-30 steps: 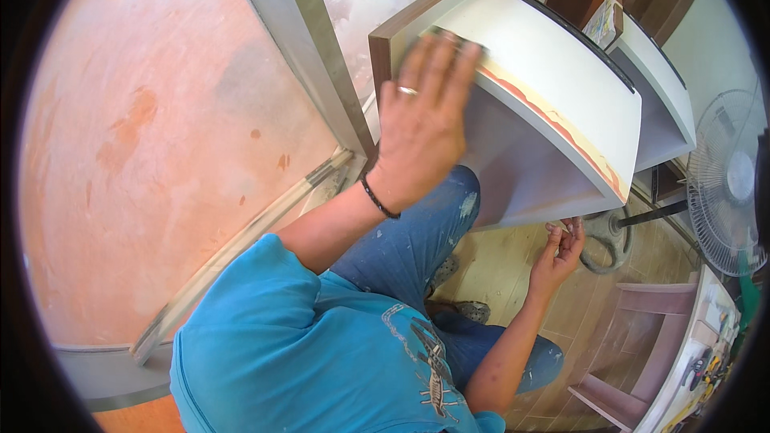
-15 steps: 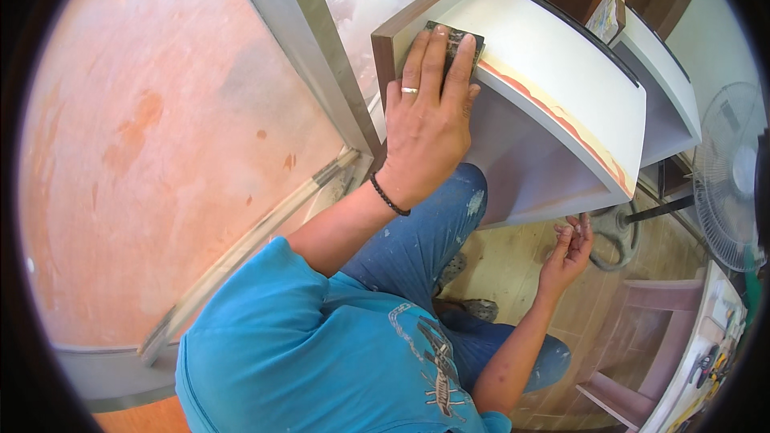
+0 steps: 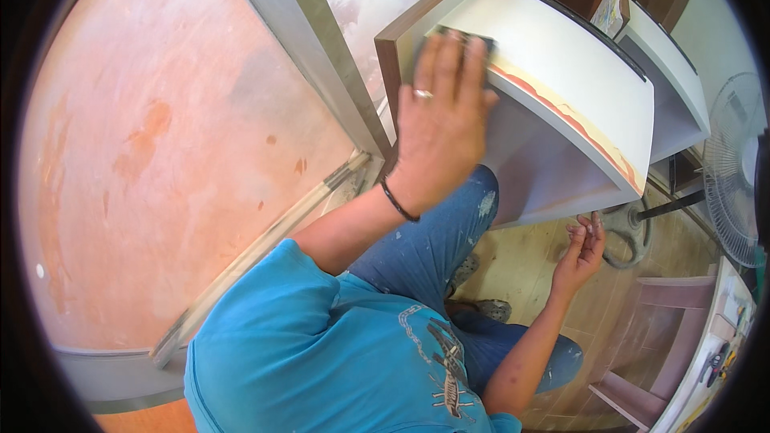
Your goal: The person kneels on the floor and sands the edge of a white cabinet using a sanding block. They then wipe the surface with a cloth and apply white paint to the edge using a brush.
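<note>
My left hand (image 3: 445, 124), blurred by motion, presses a dark sanding block (image 3: 491, 56) with its fingers against the inner corner of a white curved box-like furniture piece (image 3: 577, 64). A brown board (image 3: 429, 8) forms that corner's left side. Most of the block is hidden under my fingers. Along the piece's front curved edge runs an uneven cream and reddish-brown band (image 3: 553, 111). My right hand (image 3: 579, 256) is at the piece's lower right underside, fingers loosely bent and apart, a fingertip by the bottom edge. I see nothing in it.
A large orange-and-white smeared panel (image 3: 184, 152) in a grey frame stands at the left. Behind on the right are a second white curved piece (image 3: 666, 72) and a standing fan (image 3: 734, 168). A wooden frame (image 3: 654, 353) and a tool-strewn surface (image 3: 706, 393) lie lower right.
My left hand and the sanding block have shifted slightly right along the edge. My right hand keeps its place by the underside. The whole view has moved a little.
</note>
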Tool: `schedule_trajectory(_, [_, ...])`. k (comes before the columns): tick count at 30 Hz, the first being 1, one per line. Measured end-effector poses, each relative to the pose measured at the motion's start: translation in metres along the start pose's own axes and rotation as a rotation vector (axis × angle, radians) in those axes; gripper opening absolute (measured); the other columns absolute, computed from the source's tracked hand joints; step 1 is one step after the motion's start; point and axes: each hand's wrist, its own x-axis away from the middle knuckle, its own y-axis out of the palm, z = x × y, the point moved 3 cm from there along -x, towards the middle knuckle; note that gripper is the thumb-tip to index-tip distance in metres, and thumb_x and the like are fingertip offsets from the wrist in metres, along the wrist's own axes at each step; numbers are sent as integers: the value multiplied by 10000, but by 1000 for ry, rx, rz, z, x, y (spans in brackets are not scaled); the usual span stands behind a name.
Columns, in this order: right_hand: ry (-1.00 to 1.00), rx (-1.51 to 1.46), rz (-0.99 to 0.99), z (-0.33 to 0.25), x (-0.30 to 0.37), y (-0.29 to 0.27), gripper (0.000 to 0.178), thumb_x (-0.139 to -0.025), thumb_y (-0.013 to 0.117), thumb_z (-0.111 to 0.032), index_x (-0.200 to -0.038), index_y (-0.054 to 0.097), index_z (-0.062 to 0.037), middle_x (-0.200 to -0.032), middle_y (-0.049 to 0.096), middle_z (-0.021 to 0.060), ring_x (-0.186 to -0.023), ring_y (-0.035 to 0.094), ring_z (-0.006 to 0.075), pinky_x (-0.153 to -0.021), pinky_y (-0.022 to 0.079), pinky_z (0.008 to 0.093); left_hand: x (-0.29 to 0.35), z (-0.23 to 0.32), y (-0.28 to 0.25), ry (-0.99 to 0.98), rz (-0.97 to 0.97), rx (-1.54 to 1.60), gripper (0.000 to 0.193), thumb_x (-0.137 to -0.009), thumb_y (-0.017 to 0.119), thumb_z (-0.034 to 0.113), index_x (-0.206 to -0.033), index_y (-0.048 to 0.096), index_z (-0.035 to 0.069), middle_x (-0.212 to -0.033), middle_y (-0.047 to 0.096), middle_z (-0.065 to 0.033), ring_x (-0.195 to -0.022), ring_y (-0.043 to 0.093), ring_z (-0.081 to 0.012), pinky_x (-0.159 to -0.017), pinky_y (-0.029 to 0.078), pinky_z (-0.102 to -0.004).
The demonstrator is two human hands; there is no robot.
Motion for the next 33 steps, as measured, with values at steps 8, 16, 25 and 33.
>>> schedule_trajectory(8, [7,-46,21,5,-4,0,356,-1106,597,-129,-1427,596,25,-1195,715,155,-1027,682,177,-920,576,343,6,12,-4,32,-8,-3,632,-964,698,173,-1552,506,45,-1569,490,-190,-1468,456,-382,-1090,471,-469])
schedule_trajectory(16, [19,-1,22,6,-3,-6,340,-1111,601,-151,-1395,620,34,-1148,737,128,-963,700,163,-896,572,320,3,10,-8,90,-28,-9,569,-986,662,137,-1529,523,39,-1556,510,-193,-1472,453,-397,-1141,440,-501])
schedule_trajectory(25, [33,58,-18,12,-6,-6,300,-1110,601,-146,-1355,660,18,-1130,745,108,-976,702,147,-902,557,310,-4,6,-14,65,-19,3,584,-970,679,104,-1532,531,43,-1522,528,-226,-1445,471,-437,-1178,426,-512])
schedule_trajectory(33, [64,148,-31,37,-7,-4,300,-1110,586,-149,-1362,675,-13,-1106,764,100,-938,722,154,-870,556,308,29,26,-34,282,97,505,604,-1013,636,163,-1580,493,12,-1685,322,-303,-1541,399,-447,-1221,410,-506])
